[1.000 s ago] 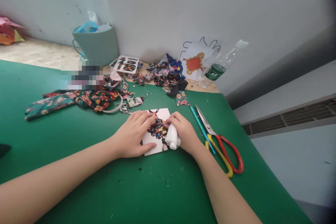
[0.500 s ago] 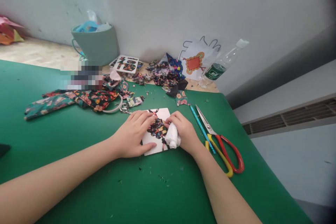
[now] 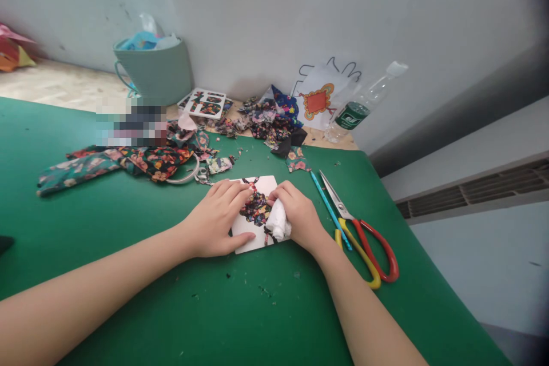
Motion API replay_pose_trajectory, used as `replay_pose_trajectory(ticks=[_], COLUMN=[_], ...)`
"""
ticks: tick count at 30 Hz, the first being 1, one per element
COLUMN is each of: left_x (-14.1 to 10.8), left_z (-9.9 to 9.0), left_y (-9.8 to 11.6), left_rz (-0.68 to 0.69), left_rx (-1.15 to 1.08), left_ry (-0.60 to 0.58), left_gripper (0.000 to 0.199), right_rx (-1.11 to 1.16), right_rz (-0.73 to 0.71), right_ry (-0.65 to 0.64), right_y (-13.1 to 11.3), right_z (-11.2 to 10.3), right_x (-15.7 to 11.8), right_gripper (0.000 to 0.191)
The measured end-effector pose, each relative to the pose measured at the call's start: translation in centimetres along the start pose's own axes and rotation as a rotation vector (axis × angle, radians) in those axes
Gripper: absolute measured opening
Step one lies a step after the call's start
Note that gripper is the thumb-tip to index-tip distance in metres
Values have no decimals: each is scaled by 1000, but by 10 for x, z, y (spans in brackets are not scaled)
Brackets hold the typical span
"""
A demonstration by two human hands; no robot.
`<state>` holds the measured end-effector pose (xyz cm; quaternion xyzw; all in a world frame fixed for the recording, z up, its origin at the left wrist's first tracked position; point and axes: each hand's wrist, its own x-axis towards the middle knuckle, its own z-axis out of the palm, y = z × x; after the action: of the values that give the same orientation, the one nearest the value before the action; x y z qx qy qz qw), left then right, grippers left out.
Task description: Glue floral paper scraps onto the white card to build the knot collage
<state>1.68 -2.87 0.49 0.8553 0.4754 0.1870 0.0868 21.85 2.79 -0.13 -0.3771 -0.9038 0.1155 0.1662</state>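
A white square card (image 3: 267, 183) with a patch of small floral fabric pieces (image 3: 257, 209) on it lies flat on the green tabletop. My left hand (image 3: 223, 217) rests palm down along the card's left side, fingers stretched and thumb spread, pressing on it. In my right hand (image 3: 299, 213) is a crumpled white tissue (image 3: 278, 221), pinched with curled fingers over the right part of the card. The fingertips reach the edge of the fabric patch. The tissue and hand hide part of the card's right side.
Right of my hand lie a blue pencil (image 3: 328, 206) and scissors (image 3: 360, 240) with red and yellow handles. Behind are fabric scraps (image 3: 274, 123), a patterned card (image 3: 207, 104), floral cloth (image 3: 158, 163), a plastic bottle (image 3: 354, 114), a drawing (image 3: 317, 104) and a green bin (image 3: 154, 71).
My right hand and the tissue have shifted slightly to the left over the card. The left hand stays in place on it.
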Motion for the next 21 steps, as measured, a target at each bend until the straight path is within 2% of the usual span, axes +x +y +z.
replay_pose_trajectory(ticks=[11, 21], left_x=[-1, 0], left_z=[2, 2], left_y=[-2, -2], left_rz=[-1, 3], left_rx=[23, 25], left_ry=[-5, 1], left_gripper=[68, 68], right_rx=[38, -84], right_rz=[-21, -23], right_ry=[-10, -36], right_y=[-3, -2], right_z=[-3, 0], right_x=[-1, 1], right_gripper=[12, 17])
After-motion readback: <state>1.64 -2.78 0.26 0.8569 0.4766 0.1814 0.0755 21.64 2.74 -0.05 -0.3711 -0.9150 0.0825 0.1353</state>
